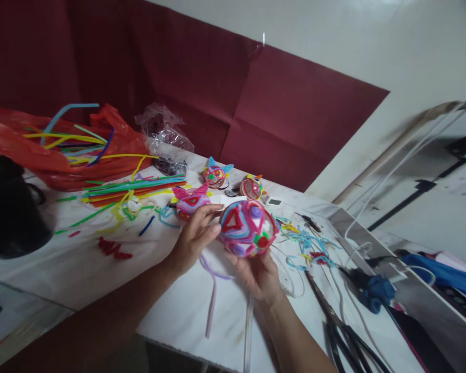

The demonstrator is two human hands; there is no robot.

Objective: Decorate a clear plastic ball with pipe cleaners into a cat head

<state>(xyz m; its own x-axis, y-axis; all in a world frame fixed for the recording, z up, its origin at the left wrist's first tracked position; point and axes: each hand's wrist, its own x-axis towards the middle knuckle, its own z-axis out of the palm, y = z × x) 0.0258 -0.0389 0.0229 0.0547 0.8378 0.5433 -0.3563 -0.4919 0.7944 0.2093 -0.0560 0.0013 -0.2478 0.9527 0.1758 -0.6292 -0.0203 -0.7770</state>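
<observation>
A round ornament (248, 228) covered in coiled pink, red, blue and purple pipe cleaner is held up over the white table. My right hand (258, 280) supports it from below, with the fingers curled under it. At its left side is my left hand (198, 235), fingers stretched out and apart, the thumb tip close against the ornament; whether it touches I cannot tell. Just behind my left hand sits a pink-eared pipe-cleaner head (190, 202). Farther back are a blue-eared head (215, 175) and a smaller ornament with an orange tip (252, 187).
Bundled pipe cleaners (135, 189) lie left, before a red plastic bag (120, 134). A black mug (13, 212) stands at far left. Coiled scraps (308, 241), large black scissors (334, 321) and cables lie right. A lilac pipe cleaner (210, 311) is near the front edge.
</observation>
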